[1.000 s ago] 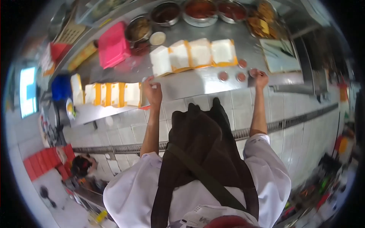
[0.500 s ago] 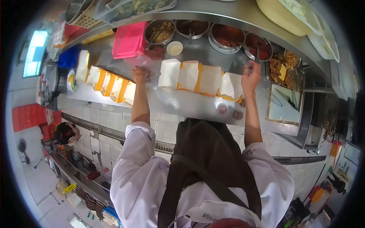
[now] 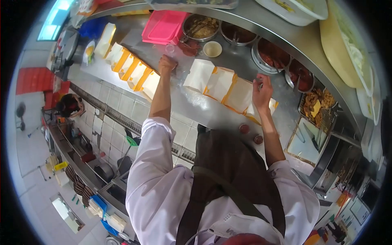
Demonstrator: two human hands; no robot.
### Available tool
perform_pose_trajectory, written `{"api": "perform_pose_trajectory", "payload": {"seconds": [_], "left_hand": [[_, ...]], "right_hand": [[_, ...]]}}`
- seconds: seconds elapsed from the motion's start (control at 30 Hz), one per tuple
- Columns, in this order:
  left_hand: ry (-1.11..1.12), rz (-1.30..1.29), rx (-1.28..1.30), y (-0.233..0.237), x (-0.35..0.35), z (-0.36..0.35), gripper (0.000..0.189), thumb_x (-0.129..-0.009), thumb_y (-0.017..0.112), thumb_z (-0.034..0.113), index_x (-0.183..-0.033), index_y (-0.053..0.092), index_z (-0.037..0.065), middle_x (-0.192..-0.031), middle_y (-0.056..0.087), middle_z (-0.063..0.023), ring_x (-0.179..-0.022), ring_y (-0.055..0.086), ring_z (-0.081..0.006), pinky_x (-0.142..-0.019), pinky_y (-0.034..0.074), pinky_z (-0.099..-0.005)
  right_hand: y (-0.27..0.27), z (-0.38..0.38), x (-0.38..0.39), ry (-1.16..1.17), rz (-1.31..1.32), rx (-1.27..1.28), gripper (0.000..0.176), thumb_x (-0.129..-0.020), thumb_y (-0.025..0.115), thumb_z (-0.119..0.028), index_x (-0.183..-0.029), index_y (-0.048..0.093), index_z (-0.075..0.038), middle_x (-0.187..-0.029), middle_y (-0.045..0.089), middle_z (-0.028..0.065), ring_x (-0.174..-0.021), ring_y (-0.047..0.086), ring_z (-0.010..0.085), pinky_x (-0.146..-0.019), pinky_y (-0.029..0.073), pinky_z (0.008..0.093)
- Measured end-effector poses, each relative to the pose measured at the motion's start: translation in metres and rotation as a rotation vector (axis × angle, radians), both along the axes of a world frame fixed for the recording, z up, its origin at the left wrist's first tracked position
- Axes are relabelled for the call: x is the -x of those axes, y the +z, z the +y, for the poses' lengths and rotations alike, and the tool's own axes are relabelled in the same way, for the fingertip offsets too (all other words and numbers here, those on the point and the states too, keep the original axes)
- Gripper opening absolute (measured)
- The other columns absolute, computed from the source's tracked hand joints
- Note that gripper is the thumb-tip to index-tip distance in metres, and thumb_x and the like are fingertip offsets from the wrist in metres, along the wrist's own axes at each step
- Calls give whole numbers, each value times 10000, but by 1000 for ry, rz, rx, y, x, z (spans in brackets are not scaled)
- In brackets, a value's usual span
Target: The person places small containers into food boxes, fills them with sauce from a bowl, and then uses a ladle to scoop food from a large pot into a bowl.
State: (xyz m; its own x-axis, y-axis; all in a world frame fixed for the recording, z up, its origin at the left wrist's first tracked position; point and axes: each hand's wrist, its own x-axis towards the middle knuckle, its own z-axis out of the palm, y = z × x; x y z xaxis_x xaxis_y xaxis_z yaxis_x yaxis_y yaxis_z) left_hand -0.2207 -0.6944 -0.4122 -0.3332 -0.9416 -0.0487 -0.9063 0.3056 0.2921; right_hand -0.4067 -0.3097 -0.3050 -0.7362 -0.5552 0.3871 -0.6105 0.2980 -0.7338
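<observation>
Boxes (image 3: 220, 83) — both hands (image 3: 167, 64) (image 3: 262, 90) near, loosely curled

Pale tiled floor (image 3: 127, 108); dark drain grate (image 3: 92, 99) (slotted); bright window (image 3: 54, 19); steel shelf (image 3: 277, 29).

White mask (image 3: 245, 222): dark lettering, too blurred to read. No text, label, brand, number or sign legible.
</observation>
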Motion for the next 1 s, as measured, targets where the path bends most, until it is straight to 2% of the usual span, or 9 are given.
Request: {"api": "perform_pose_trajectory", "payload": {"seconds": [0.1,0.2,0.33,0.47,0.6,0.77,0.9,0.93,1.0], "left_hand": [[62,19,-116,-18,7,-17,273,-664,640,215,-828,666,-2,-939,638,-222,-872,631,-331,-747,500,-434],[-16,256,6,-6,-14,-16,265,-675,627,195,-877,670,28,-932,635,-227,-845,627,-352,-708,497,-434],[-291,623,331,65,-40,67,142,-644,637,2,-776,666,46,-919,613,-177,-836,587,-357,-728,468,-404],[-655,596,320,134,-38,174,166,-637,611,-75,-727,645,60,-950,571,-102,-826,560,-254,-738,456,-367],[-738,624,261,134,-40,227,181,-646,625,-80,-715,650,86,-971,585,-79,-751,591,-212,-622,482,-320],[-583,757,162,122,-42,251,189,-639,596,-110,-709,622,63,-972,603,-85,-828,597,-208,-625,481,-296],[-586,929,269,100,-50,243,199,-667,550,-133,-766,612,28,-948,616,-106,-828,594,-207,-652,462,-269],[-429,1327,-207,81,-55,241,246,-683,540,-126,-873,606,16,-874,610,-102,-773,586,-204,-657,468,-293],[-460,901,134,110,-62,242,306,-705,534,-80,-978,589,46,-833,591,-94,-721,574,-190,-631,459,-299]], "right_hand": [[3,-4,-7,18,-2,4,231,-766,586,-10,-992,535,-21,-876,557,116,-619,543,203,-564,441,319],[-2,-7,-8,18,-6,86,217,-790,595,-35,-999,536,-27,-849,572,84,-610,536,168,-556,439,289],[-23,-19,-24,343,-953,315,228,-851,574,-173,-1053,523,-79,-836,585,23,-651,566,115,-551,441,228],[14,-31,-65,583,-1363,169,486,-865,546,-290,-1287,363,-133,-1108,532,84,-732,618,163,-581,493,279],[14,-27,-114,603,-1062,-113,699,-757,704,-336,-1287,345,-54,-1101,521,128,-673,611,183,-525,499,294],[-15,-21,-139,478,-790,-37,390,-697,742,-264,-976,612,-25,-846,627,104,-736,612,197,-640,474,301],[-21,-20,-131,607,-516,37,288,-713,709,-204,-910,607,-20,-792,632,114,-720,595,199,-663,468,324],[-35,-22,-133,686,-536,47,218,-734,673,-150,-893,599,-21,-797,633,103,-698,587,196,-652,470,330],[-22,-25,-138,666,-722,-100,220,-745,610,-62,-960,596,-21,-843,645,87,-756,602,158,-687,482,317]]}}
